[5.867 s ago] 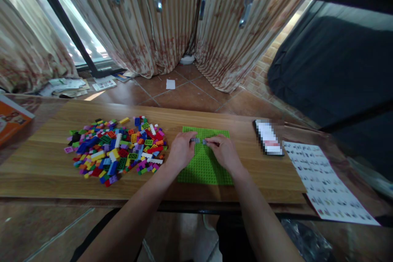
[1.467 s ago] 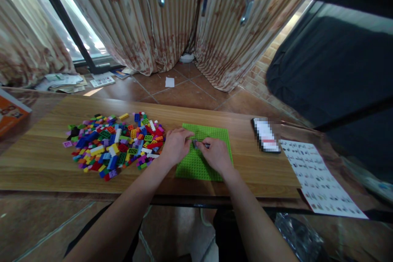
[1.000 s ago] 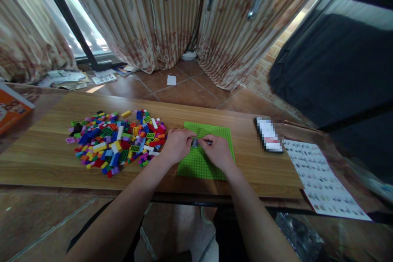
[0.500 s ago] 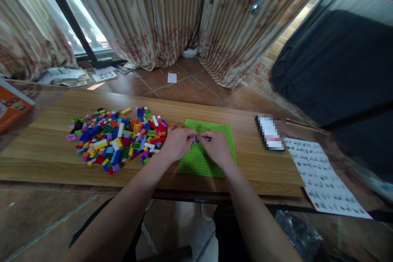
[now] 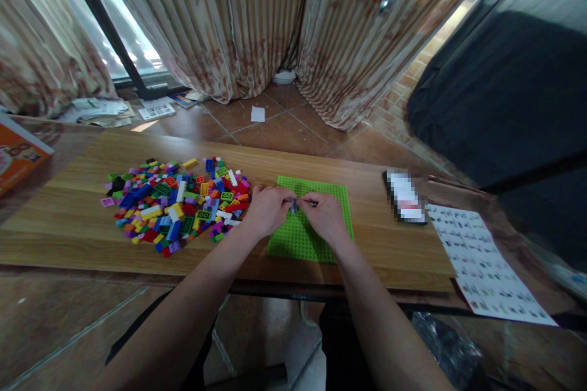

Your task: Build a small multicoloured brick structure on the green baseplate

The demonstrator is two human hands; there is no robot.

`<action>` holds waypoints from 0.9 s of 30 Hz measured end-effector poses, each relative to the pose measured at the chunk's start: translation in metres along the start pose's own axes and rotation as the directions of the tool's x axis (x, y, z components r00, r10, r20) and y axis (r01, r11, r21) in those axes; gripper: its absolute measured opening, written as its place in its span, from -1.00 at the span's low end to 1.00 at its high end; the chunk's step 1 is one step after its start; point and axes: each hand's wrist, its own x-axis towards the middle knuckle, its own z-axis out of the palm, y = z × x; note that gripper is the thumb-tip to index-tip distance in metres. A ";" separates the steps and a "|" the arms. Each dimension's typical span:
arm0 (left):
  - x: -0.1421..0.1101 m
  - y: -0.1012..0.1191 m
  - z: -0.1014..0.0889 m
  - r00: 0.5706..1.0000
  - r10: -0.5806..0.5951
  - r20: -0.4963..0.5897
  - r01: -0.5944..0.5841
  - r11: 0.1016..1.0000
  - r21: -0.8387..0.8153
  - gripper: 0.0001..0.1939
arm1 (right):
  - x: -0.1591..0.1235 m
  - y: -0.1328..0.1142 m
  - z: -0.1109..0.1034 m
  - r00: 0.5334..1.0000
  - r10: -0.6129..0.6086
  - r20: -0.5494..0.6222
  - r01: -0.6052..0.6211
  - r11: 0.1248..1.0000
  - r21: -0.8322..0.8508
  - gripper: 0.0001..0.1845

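Note:
Both of my hands meet above a green studded baseplate [image 5: 302, 241] on the wooden table. Between the fingertips is a small grey piece [image 5: 293, 205], too small to make out its exact kind. My left hand [image 5: 269, 209] pinches it from the left, fingers closed. From the other side my right hand [image 5: 323, 214] also pinches at it, thumb and forefinger together. A dark bit shows by the right hand's fingers, partly hidden. Left of my left hand spreads a pile of colourful toy bricks [image 5: 174, 211].
A phone [image 5: 406, 197] with a blurred screen lies right of the baseplate. A printed sheet [image 5: 481, 263] hangs over the table's right end. At the far left is an orange box [image 5: 21, 156]. Curtains [image 5: 257, 24] hang beyond the table [image 5: 380, 250].
The hands stay almost in place, still pinching the small grey piece, which shows slightly more between the fingertips. The view has shifted a little.

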 end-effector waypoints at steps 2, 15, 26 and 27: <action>0.001 -0.001 0.001 1.000 -0.001 -0.003 0.001 1.000 -0.003 -0.74 | 0.000 0.000 0.000 1.000 -0.001 0.003 0.001 1.000 0.000 -0.83; 0.000 0.003 0.000 1.000 -0.019 0.007 0.019 1.000 -0.001 -0.75 | 0.003 0.002 0.000 1.000 0.005 0.016 -0.004 1.000 -0.021 -0.83; 0.003 0.000 0.001 0.999 -0.040 0.028 0.040 0.999 -0.003 -0.76 | 0.000 0.004 -0.001 0.999 0.009 0.038 -0.009 1.000 0.005 -0.82; 0.003 0.001 0.001 0.999 -0.039 0.026 0.040 0.999 0.000 -0.77 | 0.000 0.003 -0.001 1.000 0.022 0.012 -0.022 1.000 -0.002 -0.78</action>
